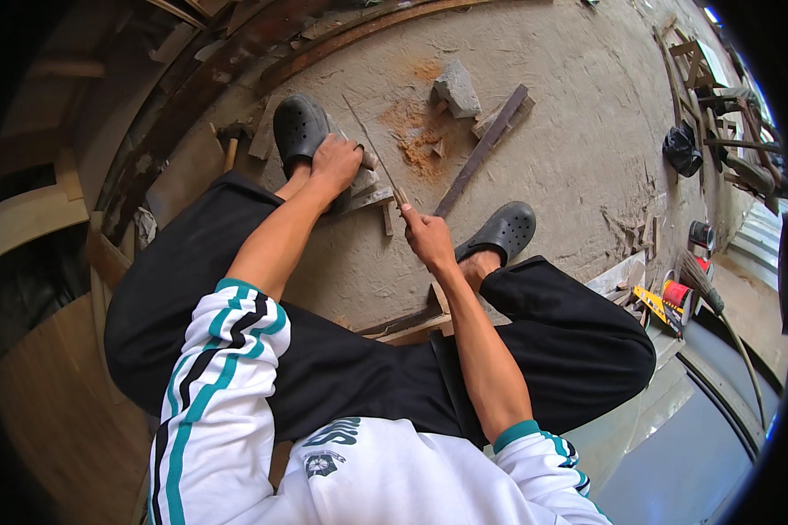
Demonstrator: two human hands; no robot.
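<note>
The person squatted in black trousers and a white jacket with teal stripes. The right hand (427, 234) kept a closed grip around the wooden handle of a thin saw (375, 153), whose blade ran away toward the upper left. The left hand (334, 164) pressed down on a small wooden piece (365, 188) lying on the concrete floor (552, 131) just beside the left clog (299, 129). Beyond lay orange sawdust (418, 131), a stone (457, 87) and a dark slat (486, 149).
</note>
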